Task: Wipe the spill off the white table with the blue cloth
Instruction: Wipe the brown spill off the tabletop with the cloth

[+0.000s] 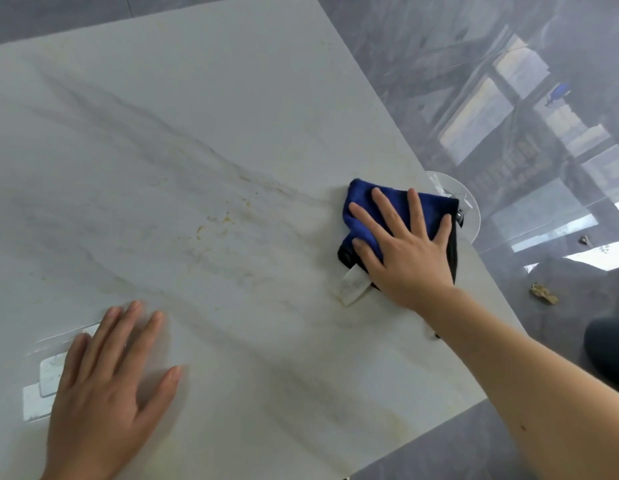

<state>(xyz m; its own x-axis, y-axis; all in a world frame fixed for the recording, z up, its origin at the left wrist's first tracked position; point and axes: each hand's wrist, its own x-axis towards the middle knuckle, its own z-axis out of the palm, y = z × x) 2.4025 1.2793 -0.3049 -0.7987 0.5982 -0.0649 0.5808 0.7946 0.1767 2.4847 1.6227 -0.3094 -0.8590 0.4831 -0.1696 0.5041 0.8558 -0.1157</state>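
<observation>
Head view: white table [204,109] fills the left and centre of the frame. Its top is smooth and glossy, marble-patterned, with grey veins running diagonally from upper left to lower right. Its right edge runs diagonally from top centre toward the lower right.

Spill [218,221]: yellowish specks and faint smears scattered near the frame centre, along the veining.

Blue cloth [365,220]: soft, napped fabric, folded into a rough square, with a black edge along its right and lower sides. A white label tag [351,287] projects from its lower edge onto the table. The cloth lies at centre right, close to the table's right edge, well apart from the spill specks to its left.

Right hand [405,251]: laid flat on top of the cloth, fingers straight and spread, pressing it to the table. The fingertips point toward the top of the frame.

Left hand [107,386]: lower left of the frame, palm down on the bare table, fingers extended and loosely spread, holding nothing.

Dark grey polished floor [509,98] with window reflections occupies the right side.
</observation>
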